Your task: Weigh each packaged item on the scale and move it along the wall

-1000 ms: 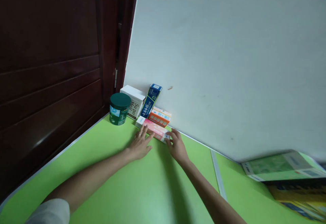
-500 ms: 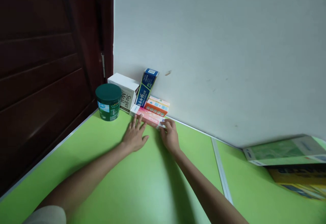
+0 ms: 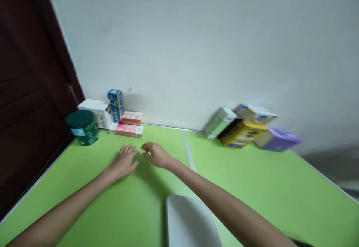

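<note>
A pink and white box (image 3: 126,130) lies flat in front of the other packages at the left. My left hand (image 3: 125,161) is just in front of it, fingers apart and holding nothing. To its right, my right hand (image 3: 156,155) hovers over the green table, fingers loosely curved with nothing between them. Behind the pink box, an upright blue box (image 3: 116,106) and an orange and white box (image 3: 131,118) stand by the wall. A white "Super Meal" box (image 3: 97,111) and a green lidded tub (image 3: 83,128) are beside them.
At the right, by the wall, a pale green box (image 3: 219,122) leans against a yellow box (image 3: 243,133), with a white and yellow box (image 3: 255,113) on top. A purple box (image 3: 279,139) lies beyond. A white slab-like object (image 3: 192,222) lies near the front.
Both hands have come off the pink and white box and drawn back toward me. The view has swung right, bringing in the right-hand boxes and the white object. The blue box now stands straighter.
</note>
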`<action>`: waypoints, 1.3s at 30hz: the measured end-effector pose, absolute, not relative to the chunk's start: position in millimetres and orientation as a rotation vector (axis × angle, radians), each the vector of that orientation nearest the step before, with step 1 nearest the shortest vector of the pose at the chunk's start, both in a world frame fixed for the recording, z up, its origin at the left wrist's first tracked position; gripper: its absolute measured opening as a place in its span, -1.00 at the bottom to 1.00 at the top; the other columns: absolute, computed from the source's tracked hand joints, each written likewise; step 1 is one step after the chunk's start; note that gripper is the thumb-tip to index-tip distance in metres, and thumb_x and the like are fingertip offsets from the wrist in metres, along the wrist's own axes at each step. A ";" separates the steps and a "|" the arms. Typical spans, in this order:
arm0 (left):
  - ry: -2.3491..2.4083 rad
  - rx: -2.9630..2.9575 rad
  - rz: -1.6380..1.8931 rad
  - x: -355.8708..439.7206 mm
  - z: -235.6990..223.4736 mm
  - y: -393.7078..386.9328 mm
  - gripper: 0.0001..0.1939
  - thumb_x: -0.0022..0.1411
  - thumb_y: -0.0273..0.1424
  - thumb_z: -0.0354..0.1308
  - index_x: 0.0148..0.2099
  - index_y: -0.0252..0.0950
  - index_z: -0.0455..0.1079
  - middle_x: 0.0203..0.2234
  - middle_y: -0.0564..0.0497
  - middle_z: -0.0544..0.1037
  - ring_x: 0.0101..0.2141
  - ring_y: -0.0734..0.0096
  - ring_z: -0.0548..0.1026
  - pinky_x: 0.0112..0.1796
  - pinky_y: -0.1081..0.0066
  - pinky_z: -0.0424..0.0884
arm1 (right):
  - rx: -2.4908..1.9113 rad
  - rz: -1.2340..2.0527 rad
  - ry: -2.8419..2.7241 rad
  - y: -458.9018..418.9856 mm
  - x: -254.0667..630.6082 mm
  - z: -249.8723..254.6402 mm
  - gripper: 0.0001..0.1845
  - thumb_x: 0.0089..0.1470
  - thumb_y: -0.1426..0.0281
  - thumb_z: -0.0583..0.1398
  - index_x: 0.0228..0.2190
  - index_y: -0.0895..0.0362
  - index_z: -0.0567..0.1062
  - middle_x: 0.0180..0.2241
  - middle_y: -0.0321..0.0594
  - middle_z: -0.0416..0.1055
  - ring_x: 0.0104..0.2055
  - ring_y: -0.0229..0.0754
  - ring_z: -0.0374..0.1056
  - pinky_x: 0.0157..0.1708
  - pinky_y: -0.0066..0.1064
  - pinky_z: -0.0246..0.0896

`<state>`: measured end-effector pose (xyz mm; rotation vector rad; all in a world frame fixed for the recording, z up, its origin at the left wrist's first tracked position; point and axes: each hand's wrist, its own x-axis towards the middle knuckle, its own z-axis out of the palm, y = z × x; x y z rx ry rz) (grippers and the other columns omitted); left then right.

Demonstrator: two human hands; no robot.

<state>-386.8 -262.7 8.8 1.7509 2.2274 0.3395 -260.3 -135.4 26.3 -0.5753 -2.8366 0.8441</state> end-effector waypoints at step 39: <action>2.196 2.405 0.465 -139.4 94.5 65.0 -0.43 0.14 -0.58 0.05 0.20 -0.55 0.04 0.25 -0.37 0.04 0.27 -0.05 -0.09 0.21 0.08 -0.01 | -0.805 2.023 -1.445 -106.8 17.9 2.1 -0.76 -0.03 0.31 0.22 -0.28 0.13 0.38 -0.36 -0.30 0.33 -0.40 -0.31 0.31 -0.35 -0.41 0.17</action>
